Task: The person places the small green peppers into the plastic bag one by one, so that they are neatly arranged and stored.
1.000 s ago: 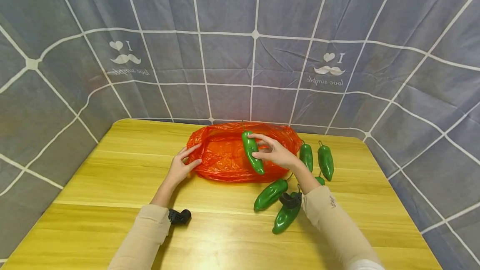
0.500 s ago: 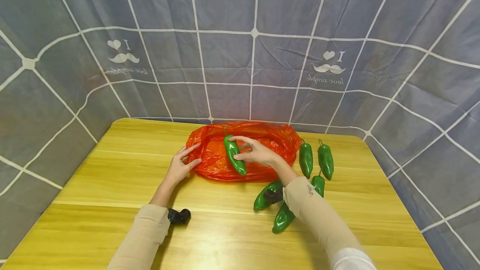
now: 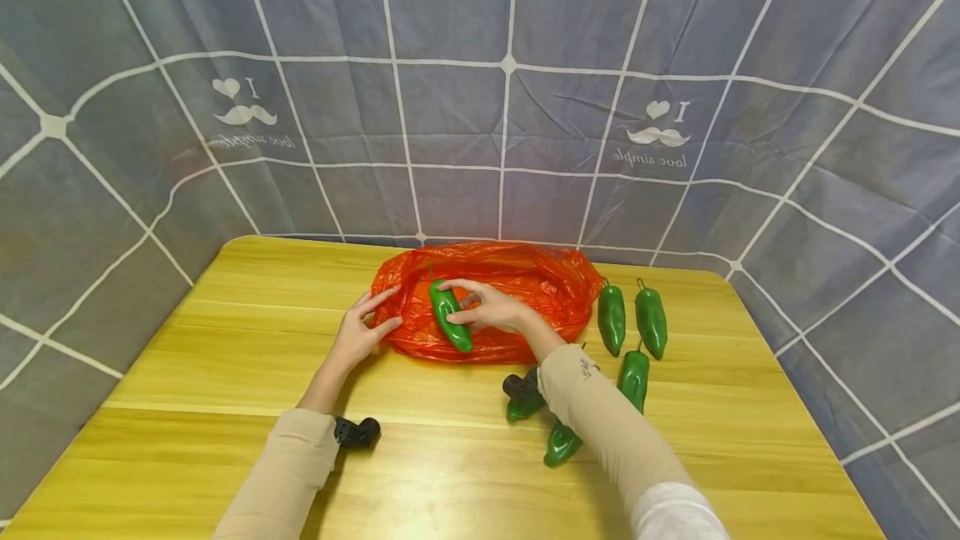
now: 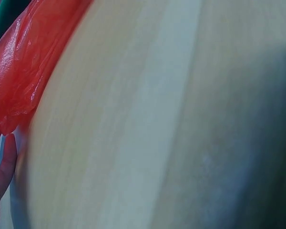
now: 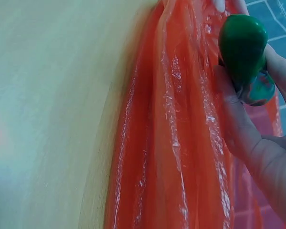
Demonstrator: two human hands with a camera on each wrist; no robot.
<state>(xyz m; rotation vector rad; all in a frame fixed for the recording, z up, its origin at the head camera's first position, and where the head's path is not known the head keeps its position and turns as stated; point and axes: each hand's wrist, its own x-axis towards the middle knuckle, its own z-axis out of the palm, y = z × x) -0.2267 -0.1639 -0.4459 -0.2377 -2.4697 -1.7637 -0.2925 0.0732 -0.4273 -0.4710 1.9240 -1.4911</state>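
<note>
A crinkled red plastic bag [image 3: 551, 294] lies with its mouth spread wide at the back middle of the table. Over its left part, my right hand [image 3: 491, 309] holds a glossy green pepper [image 3: 450, 317] between thumb and fingers, its thin stem pointing away. The right wrist view shows that green pepper [image 5: 241, 45] end-on above the red folds. My left hand [image 3: 358, 336] rests at the bag's left edge, thumb and fingers straight and spread apart. In the left wrist view the thumb [image 4: 6, 164] touches the red bag [image 4: 24, 62]; the other fingers are hidden there.
Several more green peppers lie right of the bag: an upright pair [image 3: 612, 321], and others [image 3: 634, 377] partly covered by the right sleeve [image 3: 600, 415]. The wooden table [image 3: 225, 357] backs onto a grey checked curtain [image 3: 457, 115]. Black wrist cameras [image 3: 358, 432] stick out from both wrists.
My right hand has carried the green pepper leftward across the bag's mouth and slightly lower. The right forearm moved left with it, covering other peppers. My left hand has stayed put.
</note>
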